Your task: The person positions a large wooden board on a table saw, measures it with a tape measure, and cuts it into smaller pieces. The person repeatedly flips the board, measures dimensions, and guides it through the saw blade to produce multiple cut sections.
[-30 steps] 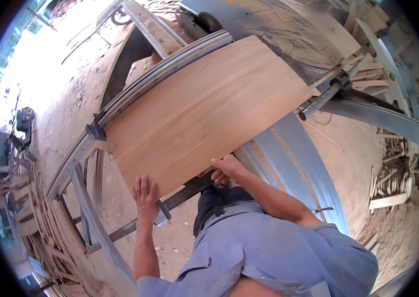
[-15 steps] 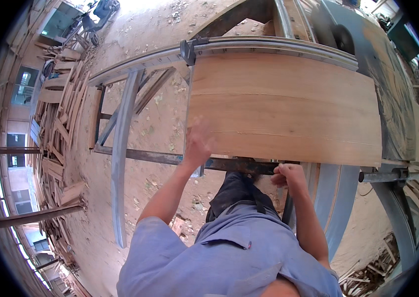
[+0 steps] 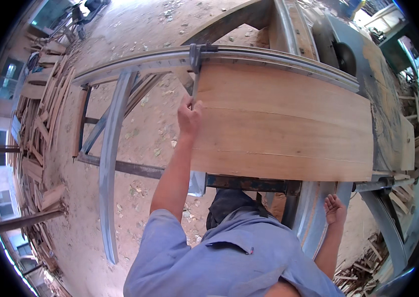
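Note:
A wide, pale wooden board (image 3: 284,123) lies flat on the metal frame of a saw table, below a long metal fence rail (image 3: 279,57). At its left edge is my left hand (image 3: 189,119), fingers closed around the edge just below a dark stop (image 3: 195,58) on the rail. The fingers' far side is hidden. My right hand (image 3: 336,210) is off the board, beyond its near right corner, above grey metal rails (image 3: 313,210). Its palm faces up, with the fingers loosely bent and nothing visible in them.
A round saw blade (image 3: 344,57) stands at the far right beside the dusty saw table (image 3: 388,104). A grey metal beam (image 3: 110,173) runs on the left. Scrap wood (image 3: 38,126) is heaped along the left wall, with more offcuts (image 3: 368,265) at the lower right.
My left hand has moved up and closed on the board's left edge. My right hand has left the dark bar and swung out to the right. The board appears lower in view.

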The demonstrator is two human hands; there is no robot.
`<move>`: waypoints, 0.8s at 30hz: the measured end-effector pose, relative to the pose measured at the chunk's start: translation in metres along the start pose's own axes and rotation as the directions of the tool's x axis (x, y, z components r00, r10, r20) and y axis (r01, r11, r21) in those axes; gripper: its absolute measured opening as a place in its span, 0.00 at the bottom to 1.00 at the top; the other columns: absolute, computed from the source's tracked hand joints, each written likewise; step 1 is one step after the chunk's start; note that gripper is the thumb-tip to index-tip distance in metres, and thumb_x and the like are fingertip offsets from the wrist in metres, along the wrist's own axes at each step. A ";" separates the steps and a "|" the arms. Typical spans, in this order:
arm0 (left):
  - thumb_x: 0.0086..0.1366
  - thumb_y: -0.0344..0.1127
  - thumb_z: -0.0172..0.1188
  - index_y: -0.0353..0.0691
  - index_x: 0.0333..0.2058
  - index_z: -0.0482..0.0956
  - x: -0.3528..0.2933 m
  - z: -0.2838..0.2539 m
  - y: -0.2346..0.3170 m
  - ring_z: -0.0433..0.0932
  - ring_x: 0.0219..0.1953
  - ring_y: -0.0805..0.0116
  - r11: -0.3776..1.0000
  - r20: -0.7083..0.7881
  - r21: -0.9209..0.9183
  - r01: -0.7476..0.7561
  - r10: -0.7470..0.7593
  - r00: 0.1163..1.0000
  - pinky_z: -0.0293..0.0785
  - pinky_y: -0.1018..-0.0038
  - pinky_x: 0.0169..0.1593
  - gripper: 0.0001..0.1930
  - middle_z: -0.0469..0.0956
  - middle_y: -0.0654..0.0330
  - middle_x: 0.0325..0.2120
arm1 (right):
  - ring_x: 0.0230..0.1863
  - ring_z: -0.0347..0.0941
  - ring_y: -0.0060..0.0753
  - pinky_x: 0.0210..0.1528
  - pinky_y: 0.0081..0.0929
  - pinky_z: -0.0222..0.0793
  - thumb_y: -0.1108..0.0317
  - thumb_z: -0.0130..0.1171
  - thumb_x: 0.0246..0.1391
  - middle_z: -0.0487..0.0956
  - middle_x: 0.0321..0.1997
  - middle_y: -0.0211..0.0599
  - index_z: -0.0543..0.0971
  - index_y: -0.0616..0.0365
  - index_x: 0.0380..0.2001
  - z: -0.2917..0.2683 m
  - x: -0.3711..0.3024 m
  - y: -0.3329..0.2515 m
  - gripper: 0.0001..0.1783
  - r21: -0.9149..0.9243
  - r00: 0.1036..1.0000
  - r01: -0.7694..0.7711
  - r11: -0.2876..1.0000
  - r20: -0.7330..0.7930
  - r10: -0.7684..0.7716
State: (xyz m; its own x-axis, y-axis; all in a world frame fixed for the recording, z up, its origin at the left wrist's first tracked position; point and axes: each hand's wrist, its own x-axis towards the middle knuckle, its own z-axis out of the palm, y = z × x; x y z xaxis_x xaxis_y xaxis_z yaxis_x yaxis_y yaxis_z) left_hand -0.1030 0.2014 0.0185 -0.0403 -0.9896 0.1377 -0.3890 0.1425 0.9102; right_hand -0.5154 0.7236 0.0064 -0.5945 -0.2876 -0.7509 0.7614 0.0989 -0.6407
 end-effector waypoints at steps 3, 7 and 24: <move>0.61 0.39 0.61 0.33 0.28 0.74 0.040 0.003 -0.002 0.69 0.28 0.66 1.000 -0.015 -0.012 0.017 -0.017 1.000 0.69 0.64 0.36 0.13 0.72 0.59 0.22 | 0.43 0.82 0.44 0.46 0.40 0.81 0.64 0.52 0.65 0.82 0.46 0.46 0.75 0.60 0.51 -0.037 0.032 -0.031 0.16 -0.043 0.987 0.105 0.993 -0.116 -0.110; 0.63 0.40 0.62 0.30 0.39 0.81 0.109 0.013 -0.017 0.75 0.34 0.63 0.950 0.016 0.126 -0.287 0.287 0.958 0.72 0.65 0.41 0.15 0.79 0.55 0.30 | 0.45 0.81 0.38 0.45 0.35 0.77 0.61 0.60 0.60 0.82 0.46 0.46 0.78 0.63 0.51 -0.090 0.094 -0.089 0.21 -0.512 0.806 0.306 0.803 -0.308 -0.504; 0.66 0.43 0.62 0.22 0.37 0.77 0.187 0.017 0.031 0.81 0.43 0.33 0.558 0.222 0.789 -0.258 0.133 0.966 0.74 0.48 0.45 0.21 0.81 0.31 0.36 | 0.53 0.78 0.47 0.58 0.35 0.71 0.55 0.73 0.41 0.80 0.53 0.56 0.79 0.72 0.52 -0.038 0.163 -0.136 0.38 -0.807 0.454 0.318 0.498 -0.332 -0.827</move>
State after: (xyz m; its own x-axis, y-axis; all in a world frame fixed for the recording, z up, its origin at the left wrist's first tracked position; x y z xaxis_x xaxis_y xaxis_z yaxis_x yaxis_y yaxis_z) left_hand -0.1383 0.0209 0.0661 -0.2946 -0.9408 0.1676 -0.9328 0.3212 0.1636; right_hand -0.7258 0.6994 -0.0346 -0.9853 0.1038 0.1354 -0.0179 0.7263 -0.6872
